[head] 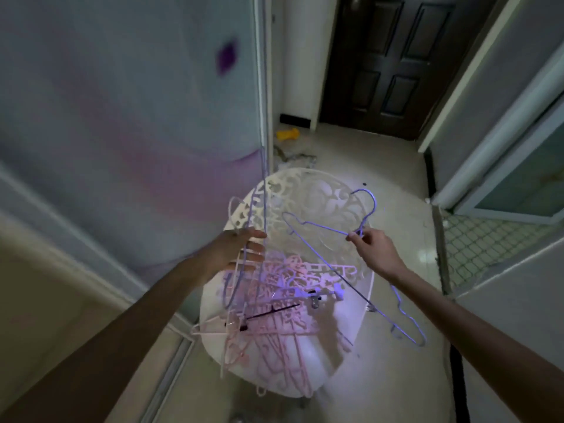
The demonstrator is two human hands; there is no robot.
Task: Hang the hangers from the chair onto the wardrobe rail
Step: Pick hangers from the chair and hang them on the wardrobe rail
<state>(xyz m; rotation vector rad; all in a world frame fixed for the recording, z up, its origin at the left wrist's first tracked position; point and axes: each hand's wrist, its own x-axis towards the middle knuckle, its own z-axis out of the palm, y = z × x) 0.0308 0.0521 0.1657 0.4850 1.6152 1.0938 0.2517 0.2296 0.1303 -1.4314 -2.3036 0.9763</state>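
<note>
A white chair (308,190) with a cut-out back stands below me, its seat heaped with several pink hangers (274,315). My right hand (374,245) pinches a purple wire hanger (329,261) at the neck just under its hook and holds it above the chair. My left hand (241,251) reaches over the chair's left side, fingers spread and fairly straight. It touches another purple hanger (265,184) that hangs blurred along the wardrobe edge. The wardrobe rail is out of view.
A pale wardrobe door (128,117) fills the left. A dark wooden door (393,62) stands at the end of the corridor. A yellow object (287,134) and scraps lie on the tiled floor behind the chair. A glass door frame (518,166) is on the right.
</note>
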